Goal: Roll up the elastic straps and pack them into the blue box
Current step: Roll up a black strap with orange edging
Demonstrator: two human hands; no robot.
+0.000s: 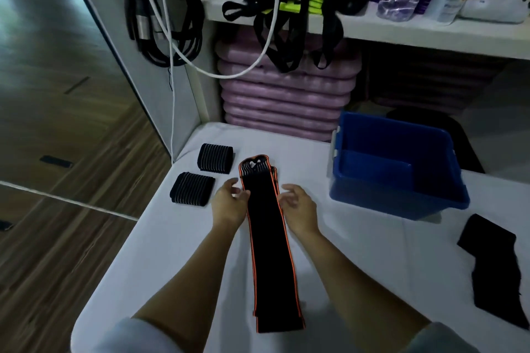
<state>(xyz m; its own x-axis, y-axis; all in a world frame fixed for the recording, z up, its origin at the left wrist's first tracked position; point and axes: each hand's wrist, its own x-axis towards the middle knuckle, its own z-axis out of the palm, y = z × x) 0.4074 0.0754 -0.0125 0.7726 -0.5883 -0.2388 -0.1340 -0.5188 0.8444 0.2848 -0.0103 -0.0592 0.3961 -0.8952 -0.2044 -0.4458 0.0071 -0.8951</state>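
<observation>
Strap (266,238), black w/ orange edging, lies flat down the middle of the surface (358,252), running from near me to the far side. Near end sits close to the front edge; far end is bunched in folded layers.

L hand (229,205): fingers loosely bent, tips at the strap's left edge. Blurred there, so can't tell if they pinch it. R hand (298,206): fingers spread and slack, holding nothing, just beside the strap's right edge.

2 rolls (215,158), dark w/ pale stripes, sit left of the strap's far end, 1 behind the other, near the surface's left edge and apart from my L hand.

Box (393,125), blue, open top, stands at the far right, well apart from the strap, w/ bare surface between them. A black cloth (493,264) lies near the right edge, in front of the box.

Behind the surface: stacked purple mats (284,100) under a shelf (401,30) w/ black straps hanging over its lip. Wood floor (71,238) drops away past the left edge.
</observation>
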